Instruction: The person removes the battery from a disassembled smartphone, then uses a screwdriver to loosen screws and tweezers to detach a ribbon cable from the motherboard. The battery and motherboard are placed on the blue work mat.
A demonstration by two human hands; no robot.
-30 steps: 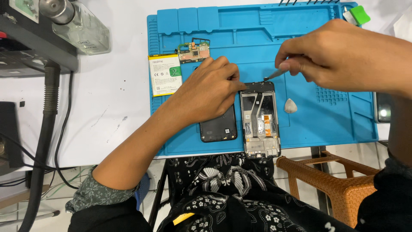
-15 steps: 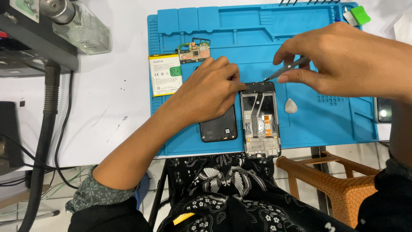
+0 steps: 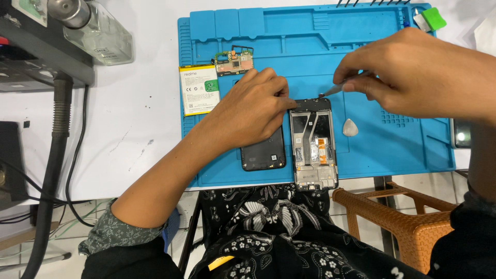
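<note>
An opened phone frame (image 3: 313, 144) lies upright on the blue repair mat (image 3: 392, 144), its insides and an orange flex cable showing. My left hand (image 3: 253, 111) presses on the frame's top left corner and partly covers a black back cover (image 3: 263, 155) beside it. My right hand (image 3: 413, 72) pinches thin metal tweezers (image 3: 336, 89), whose tip touches the frame's top edge. A small pale plectrum (image 3: 350, 127) lies just right of the frame.
A flat battery with a white label (image 3: 199, 89) and a green circuit board (image 3: 234, 62) lie at the mat's left. A glass bottle (image 3: 101, 33), dark equipment (image 3: 36, 57) and a thick cable (image 3: 51, 170) stand at the left. A brown woven stool (image 3: 398, 217) is below.
My right hand has shifted slightly, moving the tweezers' tip a little to the left along the frame's top edge. My left hand has stayed put.
</note>
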